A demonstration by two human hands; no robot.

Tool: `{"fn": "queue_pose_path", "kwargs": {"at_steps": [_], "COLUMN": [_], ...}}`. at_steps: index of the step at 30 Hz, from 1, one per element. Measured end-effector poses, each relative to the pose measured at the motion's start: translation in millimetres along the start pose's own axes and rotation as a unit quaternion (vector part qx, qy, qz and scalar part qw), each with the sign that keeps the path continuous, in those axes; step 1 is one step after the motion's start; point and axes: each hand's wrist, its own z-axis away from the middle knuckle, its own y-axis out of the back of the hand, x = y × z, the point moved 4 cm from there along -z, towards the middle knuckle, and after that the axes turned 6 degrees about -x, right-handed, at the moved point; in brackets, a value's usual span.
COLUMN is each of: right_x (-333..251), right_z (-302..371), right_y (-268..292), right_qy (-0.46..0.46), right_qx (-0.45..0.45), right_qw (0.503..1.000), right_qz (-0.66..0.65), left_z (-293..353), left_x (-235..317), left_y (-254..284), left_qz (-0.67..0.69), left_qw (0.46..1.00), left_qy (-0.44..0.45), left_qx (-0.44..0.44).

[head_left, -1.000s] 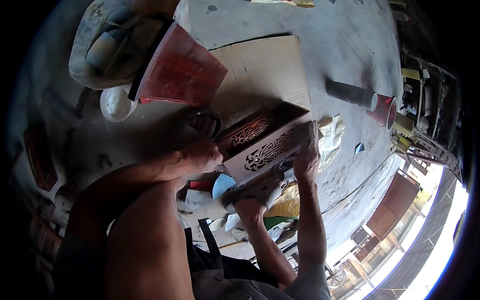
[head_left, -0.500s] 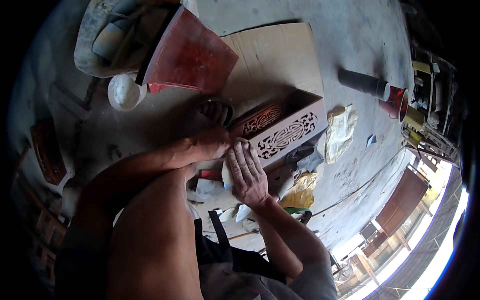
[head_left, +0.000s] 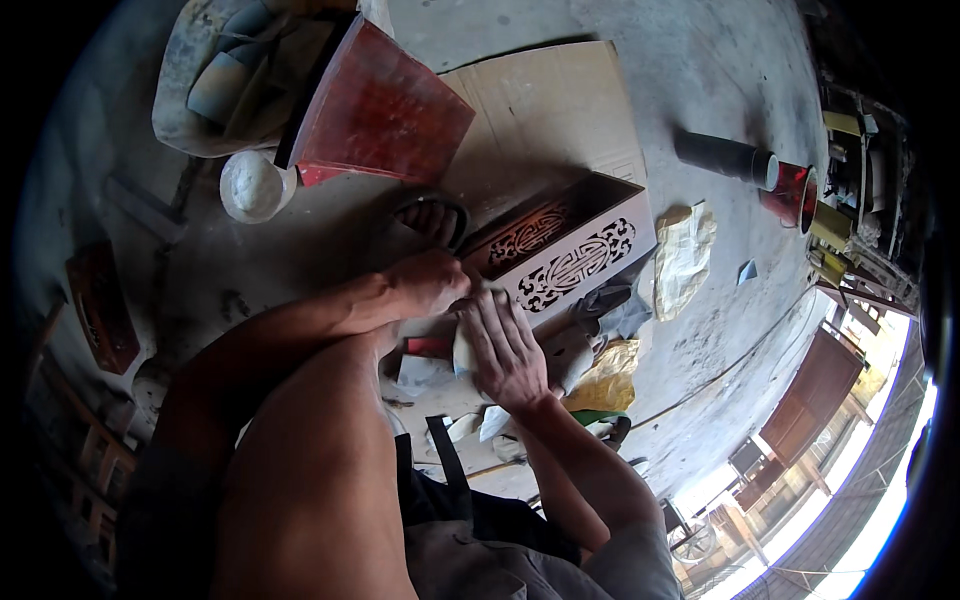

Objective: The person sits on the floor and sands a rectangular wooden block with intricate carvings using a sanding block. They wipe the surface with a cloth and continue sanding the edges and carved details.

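A long carved wooden box (head_left: 575,250) with pale fretwork sides lies on the concrete floor, against the edge of a cardboard sheet (head_left: 550,110). My left hand (head_left: 430,285) is closed on the box's near end. My right hand (head_left: 505,345) lies flat with its fingers stretched out, just below that same end. It rests over a white scrap (head_left: 462,350) on the floor and holds nothing that I can see. My bare knee and thigh fill the lower left and hide the floor under them.
A red lacquered panel (head_left: 380,110) leans at the top, with a white bowl (head_left: 255,185) and a sandal (head_left: 430,220) near it. To the right are a cream cloth (head_left: 685,255), a dark cylinder (head_left: 720,155), a red can (head_left: 790,190) and a yellow bag (head_left: 610,370).
My right hand let go of the box's far right side and came back to its near end, lying flat. The box went from tilted up to lying on the floor.
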Motion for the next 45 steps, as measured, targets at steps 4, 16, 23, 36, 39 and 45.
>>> {"fn": "queue_pose_path", "kwargs": {"at_steps": [4, 16, 23, 36, 39, 45], "right_x": [14.3, 100.4, 120.3, 145.2, 165.6, 148.8], "right_z": [85.0, -6.7, -20.0, -18.8, -25.7, -12.5], "right_y": [-15.3, 43.4, 46.6, 63.1, 79.2, 61.8], "right_qy": [-0.012, 0.045, -0.063, -0.095, -0.192, -0.121], "right_qx": [0.012, 0.031, 0.149, 0.15, 0.189, 0.163], "right_qw": [1.0, 0.998, 0.987, 0.984, 0.963, 0.979], "right_qz": [-0.007, -0.027, 0.024, 0.015, 0.018, 0.017], "left_z": [-6.8, -0.3, -5.7, 4.3, 2.6, 5.0], "left_x": [21.4, 19.9, 36.5, 36.6, 25.8, 26.4], "left_y": [27.5, 24.3, 47.4, 47.3, 40.5, 41.2], "left_qz": [-0.031, -0.043, -0.138, -0.111, -0.084, -0.081], "left_qw": [0.998, 0.999, 0.99, 0.993, 0.995, 0.996], "left_qy": [0.013, 0.003, 0.017, 0.035, 0.046, 0.035], "left_qx": [-0.044, -0.003, -0.026, 0.02, -0.012, -0.005]}}
